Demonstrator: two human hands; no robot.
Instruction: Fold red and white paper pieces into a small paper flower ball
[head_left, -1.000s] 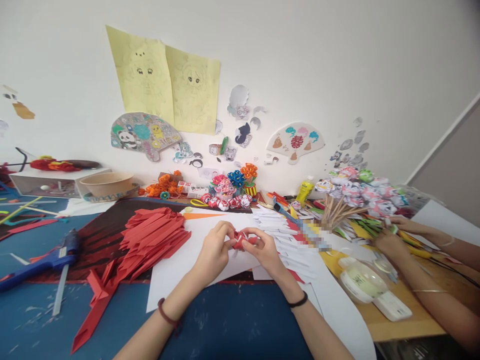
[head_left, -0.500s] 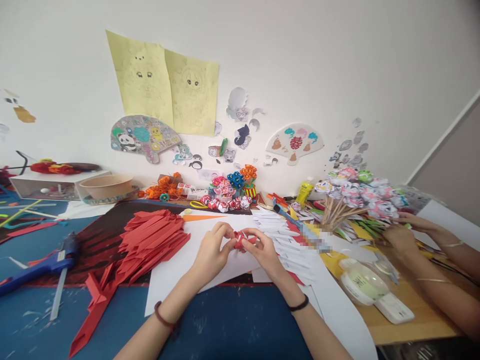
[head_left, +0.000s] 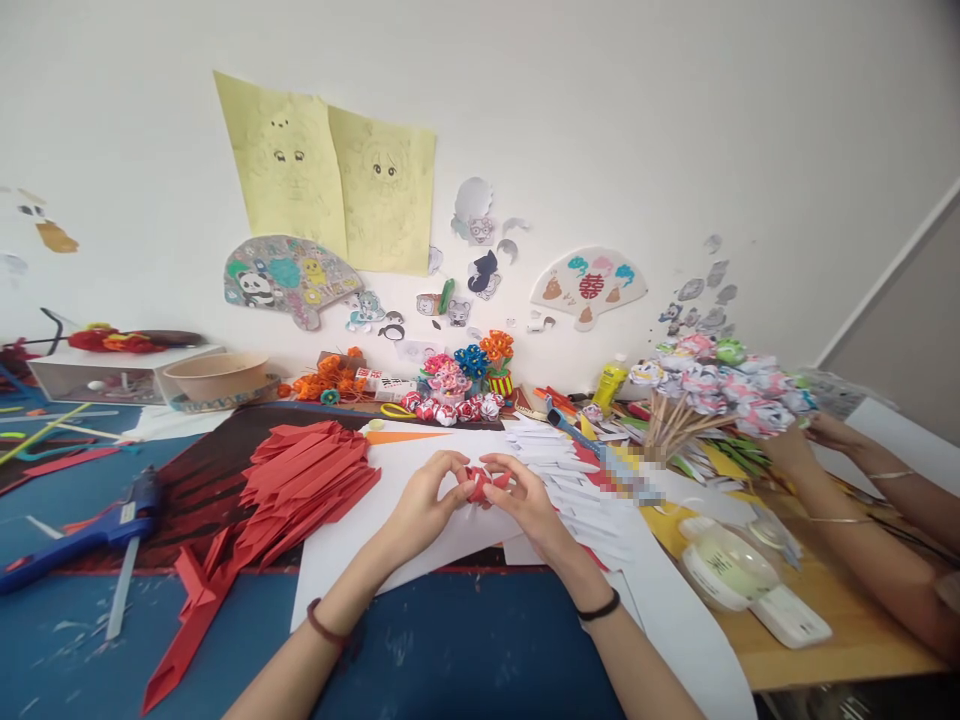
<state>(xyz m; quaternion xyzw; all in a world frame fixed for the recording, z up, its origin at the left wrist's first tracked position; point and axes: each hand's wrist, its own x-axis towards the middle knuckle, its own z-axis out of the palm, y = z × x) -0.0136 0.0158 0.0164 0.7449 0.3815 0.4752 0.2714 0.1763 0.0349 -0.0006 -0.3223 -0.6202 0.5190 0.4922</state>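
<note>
Between my fingertips is a small red and white folded paper flower (head_left: 478, 486), held up over white sheets. My left hand (head_left: 433, 497) pinches it from the left, thumb and fingers closed on its edge. From the other side my right hand (head_left: 527, 500) grips it the same way. A heap of folded red paper strips (head_left: 307, 485) lies left of my hands. To the right, folded white paper strips (head_left: 574, 490) are spread in a row. Finished red and white paper flowers (head_left: 450, 408) line up behind my hands.
A blue glue gun (head_left: 124, 520) lies at the left. At the right stand a bunch of paper flowers on sticks (head_left: 720, 385) and a clear round bottle (head_left: 724, 565). Another person's hands (head_left: 806, 455) are beside that bunch. A beige bowl (head_left: 217, 378) sits at the back.
My hands stay in place around the paper flower, with small shifts of the fingers. At the right, the other person's hands have moved slightly, up against the flower bunch.
</note>
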